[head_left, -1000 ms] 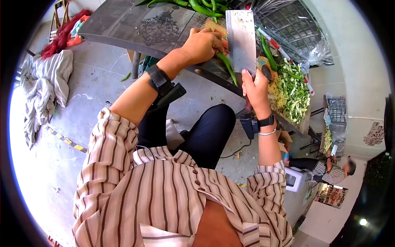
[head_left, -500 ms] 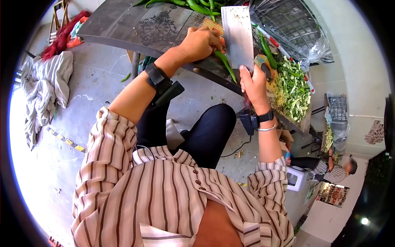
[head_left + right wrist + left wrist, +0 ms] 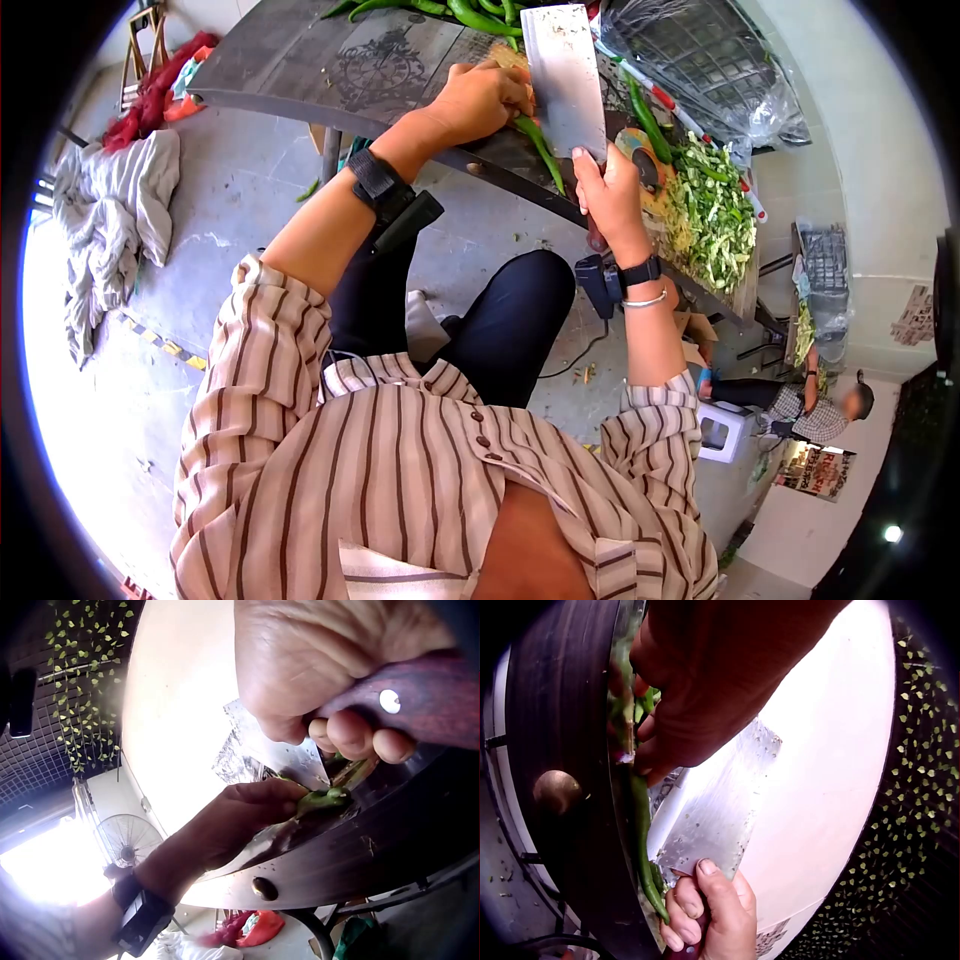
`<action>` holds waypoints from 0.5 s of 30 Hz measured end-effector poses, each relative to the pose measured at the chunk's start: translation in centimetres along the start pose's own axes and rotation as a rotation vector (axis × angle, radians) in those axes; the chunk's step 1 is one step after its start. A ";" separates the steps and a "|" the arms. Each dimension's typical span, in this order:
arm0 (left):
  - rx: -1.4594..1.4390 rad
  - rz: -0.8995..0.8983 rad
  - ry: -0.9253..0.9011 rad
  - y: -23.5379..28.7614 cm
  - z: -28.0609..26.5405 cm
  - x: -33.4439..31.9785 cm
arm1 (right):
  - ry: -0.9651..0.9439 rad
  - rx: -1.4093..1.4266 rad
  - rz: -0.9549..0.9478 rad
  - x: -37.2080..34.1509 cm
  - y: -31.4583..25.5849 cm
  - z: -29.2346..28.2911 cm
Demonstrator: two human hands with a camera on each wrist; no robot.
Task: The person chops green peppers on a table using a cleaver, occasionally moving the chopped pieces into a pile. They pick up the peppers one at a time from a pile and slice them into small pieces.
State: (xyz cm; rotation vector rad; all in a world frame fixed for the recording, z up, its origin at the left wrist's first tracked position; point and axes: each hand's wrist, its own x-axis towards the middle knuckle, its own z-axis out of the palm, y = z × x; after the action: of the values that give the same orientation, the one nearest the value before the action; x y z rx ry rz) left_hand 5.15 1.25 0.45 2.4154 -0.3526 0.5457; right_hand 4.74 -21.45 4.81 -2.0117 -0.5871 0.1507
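Observation:
My left hand (image 3: 472, 102) holds a long green chili pepper (image 3: 543, 152) near the table's edge, fingers bent over its upper part. In the left wrist view the pepper (image 3: 643, 832) hangs down from beneath the fingertips, its thin tip close to the other hand. My right hand (image 3: 614, 203) grips a cleaver by its dark red wooden handle (image 3: 431, 701), thumb against the base of the blade. The broad blade (image 3: 566, 80), speckled with bits, stands just right of my left fingers. Part of the cutting surface is hidden behind the blade and hands.
Chopped green pepper (image 3: 718, 225) is heaped at the table's right end. Whole green peppers (image 3: 480, 15) lie at the far edge, another (image 3: 650, 125) right of the cleaver. A plastic-wrapped crate (image 3: 700, 65) stands beyond. Another person (image 3: 815, 412) sits at far right.
The cleaver and my right hand have shifted a little left and away from my body. My left hand has slid slightly left with the pepper, still holding it.

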 end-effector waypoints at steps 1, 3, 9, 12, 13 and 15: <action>0.002 0.003 0.000 0.0 -0.1 0.0 | -0.005 -0.006 0.001 0.1 0.2 0.0; -0.029 -0.042 -0.071 0.0 -0.3 0.1 | -0.009 -0.012 -0.002 0.0 0.3 0.0; -0.026 -0.036 -0.077 0.0 -0.9 0.1 | 0.015 -0.092 -0.027 -0.1 0.4 0.1; -0.055 0.024 -0.044 -0.3 -0.6 0.2 | 0.016 -0.084 -0.030 0.0 0.3 0.2; -0.058 0.022 -0.044 -0.3 -0.7 0.2 | 0.013 -0.139 -0.066 0.2 0.3 0.1; -0.059 0.003 -0.122 -0.4 -1.0 0.5 | 0.015 -0.195 -0.097 0.3 0.3 0.1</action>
State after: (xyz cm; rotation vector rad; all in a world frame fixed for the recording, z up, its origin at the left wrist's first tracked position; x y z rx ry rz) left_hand 5.44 2.11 1.17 2.3967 -0.4180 0.3844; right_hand 5.04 -21.37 4.52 -2.1644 -0.7111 0.0199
